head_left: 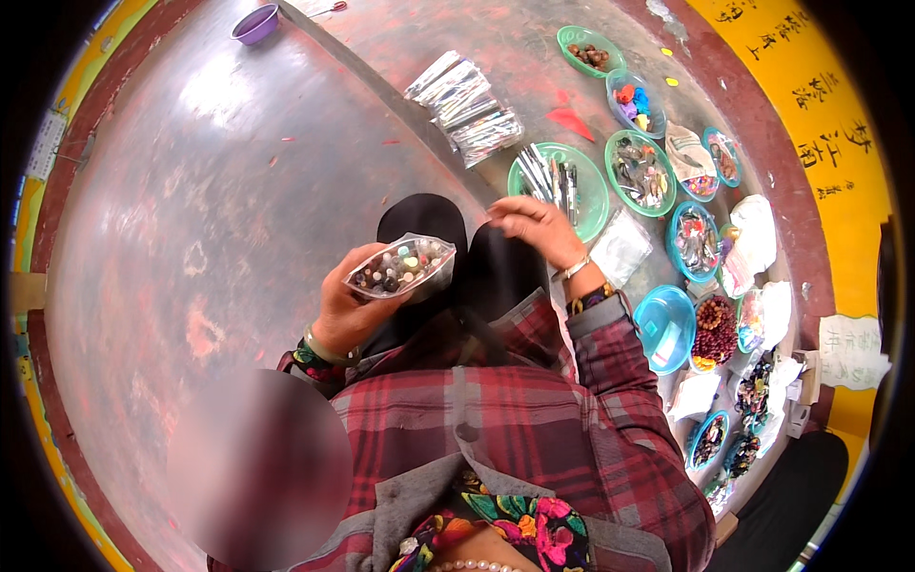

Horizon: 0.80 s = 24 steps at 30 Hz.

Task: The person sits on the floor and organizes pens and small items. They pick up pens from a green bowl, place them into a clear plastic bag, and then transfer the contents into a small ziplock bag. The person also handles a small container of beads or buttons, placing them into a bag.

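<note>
My left hand (345, 303) is closed round a clear plastic bag of beads (400, 267). The bag's mouth gapes upward, and mixed dark, white and greenish beads show inside. Over my right knee hangs my right hand (539, 227), its fingers stretched out toward the left with nothing visible in them. Just beyond that hand is a green basket (593, 195) with several pens (551, 181) lying in it. A flat clear plastic bag (621, 248) lies on the floor by my right wrist.
Bundles of wrapped pens (467, 110) lie ahead on the floor. Along the right stand several baskets, among them a green one of small packets (640, 173) and a blue basin (665, 329). Dark red bead strings (715, 329) lie beside it. A purple basin (255, 26) sits far left.
</note>
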Motion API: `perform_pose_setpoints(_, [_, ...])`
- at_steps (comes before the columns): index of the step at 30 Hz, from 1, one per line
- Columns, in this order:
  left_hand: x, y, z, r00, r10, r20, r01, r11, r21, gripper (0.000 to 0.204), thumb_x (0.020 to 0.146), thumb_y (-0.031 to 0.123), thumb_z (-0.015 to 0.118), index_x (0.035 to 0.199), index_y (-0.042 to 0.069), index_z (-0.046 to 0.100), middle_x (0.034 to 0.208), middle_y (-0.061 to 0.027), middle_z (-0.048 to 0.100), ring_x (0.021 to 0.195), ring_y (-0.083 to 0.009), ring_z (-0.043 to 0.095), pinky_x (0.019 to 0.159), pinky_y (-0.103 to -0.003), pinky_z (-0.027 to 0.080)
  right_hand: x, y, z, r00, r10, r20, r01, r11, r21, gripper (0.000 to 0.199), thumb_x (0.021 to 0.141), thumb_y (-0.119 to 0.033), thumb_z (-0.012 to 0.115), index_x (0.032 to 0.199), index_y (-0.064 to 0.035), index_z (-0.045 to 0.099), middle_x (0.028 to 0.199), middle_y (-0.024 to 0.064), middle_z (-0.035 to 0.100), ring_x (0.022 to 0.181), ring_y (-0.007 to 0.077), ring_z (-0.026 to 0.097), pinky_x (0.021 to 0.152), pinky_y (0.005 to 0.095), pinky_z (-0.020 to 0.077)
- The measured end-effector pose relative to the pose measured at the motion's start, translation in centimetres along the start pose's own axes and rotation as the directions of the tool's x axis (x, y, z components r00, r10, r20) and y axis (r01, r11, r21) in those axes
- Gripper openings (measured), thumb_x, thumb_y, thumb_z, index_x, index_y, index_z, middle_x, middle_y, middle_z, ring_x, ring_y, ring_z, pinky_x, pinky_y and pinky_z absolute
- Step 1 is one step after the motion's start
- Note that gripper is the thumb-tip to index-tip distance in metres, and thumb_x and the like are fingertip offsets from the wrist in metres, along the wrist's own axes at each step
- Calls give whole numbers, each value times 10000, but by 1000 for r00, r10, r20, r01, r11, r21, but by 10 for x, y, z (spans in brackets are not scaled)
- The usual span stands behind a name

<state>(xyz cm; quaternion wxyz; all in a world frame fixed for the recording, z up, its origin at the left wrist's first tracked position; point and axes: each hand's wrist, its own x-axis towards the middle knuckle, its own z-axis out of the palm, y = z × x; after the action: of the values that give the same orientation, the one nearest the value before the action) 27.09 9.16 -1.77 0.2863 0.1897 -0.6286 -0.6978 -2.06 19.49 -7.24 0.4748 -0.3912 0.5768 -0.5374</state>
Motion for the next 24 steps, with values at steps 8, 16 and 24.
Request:
perform_pose_setpoints(8, [1,9,4,997,-25,74,17,995,103,519,704,-48,723,1161,-34,477,1034,-85,611,940,-133,586,842,-273,466,40,166,-131,737,86,-671,-481,765,-430,343,701,-266,690,945,-26,672,835,115,683,769,243,659,698,337,506])
perform_pose_setpoints(16, [4,5,13,965,242,98,-259,933,251,527,721,-83,669,1186,-17,431,1174,-178,538,1062,-231,549,890,-311,433,57,162,-100,580,127,-805,-795,305,-524,239,772,-216,568,905,-50,678,952,190,649,912,349,623,787,421,492])
perform_pose_setpoints(24, [16,14,15,895,403,191,-445,777,446,448,714,-96,668,1072,66,452,1245,-252,442,1187,-356,461,940,-408,410,58,150,-95,603,192,-774,-797,189,-574,208,831,-176,525,914,-74,685,965,157,662,920,313,640,771,398,510])
